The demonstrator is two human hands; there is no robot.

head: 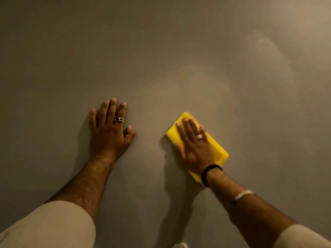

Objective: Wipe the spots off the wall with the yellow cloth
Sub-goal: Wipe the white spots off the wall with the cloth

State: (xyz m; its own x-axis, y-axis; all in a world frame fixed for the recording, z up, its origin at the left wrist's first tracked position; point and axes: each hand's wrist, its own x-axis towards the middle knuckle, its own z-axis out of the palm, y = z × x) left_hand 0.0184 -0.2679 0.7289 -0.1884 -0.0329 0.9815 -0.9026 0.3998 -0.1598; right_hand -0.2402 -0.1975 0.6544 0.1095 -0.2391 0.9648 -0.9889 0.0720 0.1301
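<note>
A plain grey-beige wall fills the view. A folded yellow cloth lies flat against it at the lower right of centre. My right hand presses flat on the cloth, fingers spread, covering most of its middle. My left hand rests flat on the bare wall to the left, a hand's width from the cloth, holding nothing. Paler, cloudy smears show on the wall above and to the right of the cloth. No distinct dark spots are visible in this dim light.
More pale streaks curve across the upper right of the wall. A small white object peeks in at the bottom edge. Both forearms reach in from the bottom corners with light sleeves pushed up.
</note>
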